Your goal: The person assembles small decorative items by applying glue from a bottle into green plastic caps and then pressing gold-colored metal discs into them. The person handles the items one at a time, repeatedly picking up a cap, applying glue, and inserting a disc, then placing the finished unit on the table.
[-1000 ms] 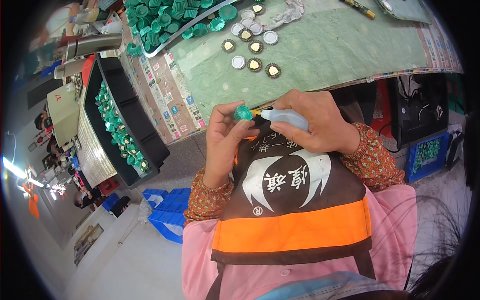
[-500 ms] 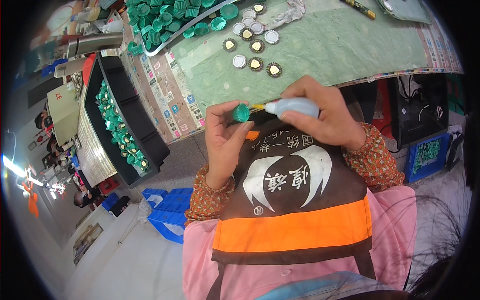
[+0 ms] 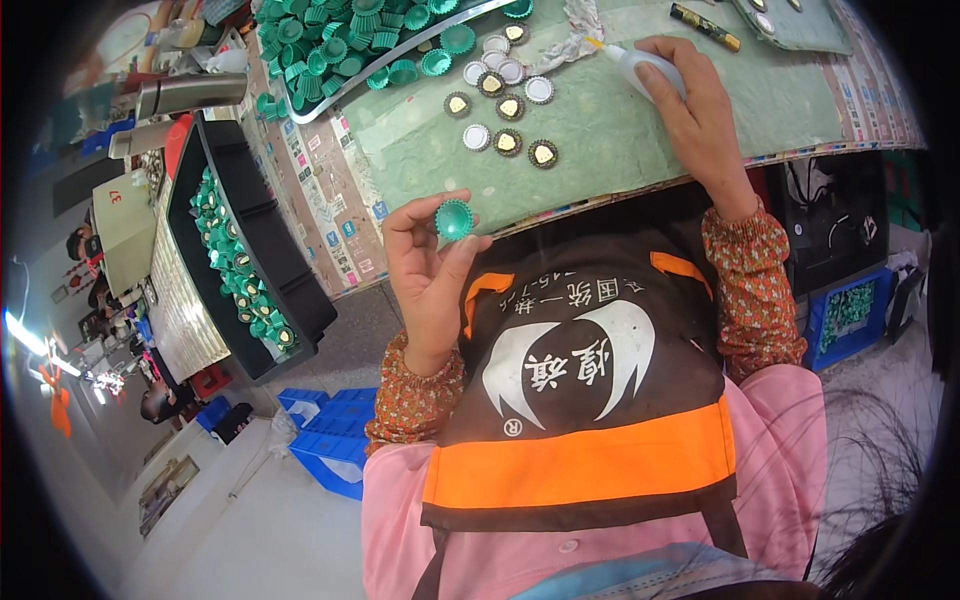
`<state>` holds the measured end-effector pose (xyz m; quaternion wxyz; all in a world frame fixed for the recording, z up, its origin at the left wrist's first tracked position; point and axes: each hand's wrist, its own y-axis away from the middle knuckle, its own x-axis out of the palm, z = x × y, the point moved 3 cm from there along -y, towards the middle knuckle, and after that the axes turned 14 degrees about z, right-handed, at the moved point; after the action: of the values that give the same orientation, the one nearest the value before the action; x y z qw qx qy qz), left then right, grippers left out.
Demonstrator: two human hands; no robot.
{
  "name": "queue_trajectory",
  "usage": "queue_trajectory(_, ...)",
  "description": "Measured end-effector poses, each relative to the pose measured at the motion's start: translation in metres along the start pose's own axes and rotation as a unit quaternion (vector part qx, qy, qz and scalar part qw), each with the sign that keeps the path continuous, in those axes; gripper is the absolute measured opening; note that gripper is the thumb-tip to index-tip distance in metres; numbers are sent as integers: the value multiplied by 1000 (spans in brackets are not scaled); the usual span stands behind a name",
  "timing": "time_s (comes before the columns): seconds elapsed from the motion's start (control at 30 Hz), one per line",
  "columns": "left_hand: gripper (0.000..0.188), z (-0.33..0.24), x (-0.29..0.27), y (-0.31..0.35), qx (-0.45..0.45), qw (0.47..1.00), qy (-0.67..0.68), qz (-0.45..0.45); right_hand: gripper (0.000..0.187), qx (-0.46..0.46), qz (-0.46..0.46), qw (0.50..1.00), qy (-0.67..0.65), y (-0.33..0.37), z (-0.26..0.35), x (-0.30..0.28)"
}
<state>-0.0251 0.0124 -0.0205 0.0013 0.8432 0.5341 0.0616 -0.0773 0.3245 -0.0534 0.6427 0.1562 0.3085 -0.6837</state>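
Observation:
Between its thumb and fingers, my left hand grips a small green fluted cup, its hollow side facing up toward me. My right hand is wrapped round a white squeeze bottle with a thin yellow tip. It is over the far part of the table, and the tip is by a crumpled white tissue. Left of the bottle lie several round scalloped caps: some plain white like this white cap, others dark-rimmed with a pale gold emblem like this dark cap.
A tray heaped with green cups stands at the back left. A black bin at the left holds green pieces with emblem caps. A black-and-gold marker lies far right. Blue crates stand on the floor; another blue crate is at right.
My right hand has carried the squeeze bottle away from the green cup, up and right toward the tissue. My left hand has shifted slightly left and tilted the cup's opening upward.

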Motion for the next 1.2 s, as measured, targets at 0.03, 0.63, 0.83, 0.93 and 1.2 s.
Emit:
queue_trajectory(0.03, 42, -1, 0, -1, -4, 1000, 1, 0, 26, -3, -1, 1000, 4, -3, -3, 1)
queue_trajectory(0.63, 42, 3, 2, -3, -76, 996, 42, 12, 13, -81, -5, 979, 189, -21, 53, 64)
queue_trajectory(0.83, 45, 7, -5, 4, -110, 986, 126, 11, 16, -165, 70, 945, 274, 11, 57, 23)
queue_trajectory(0.93, 48, 9, -4, 4, -116, 980, 158, 22, 18, -136, 139, 951, 241, 25, 53, 18)
queue_trajectory(1.2, 55, 7, 1, -2, -132, 973, 184, 40, 23, -33, 115, 982, 146, 26, 43, 12)
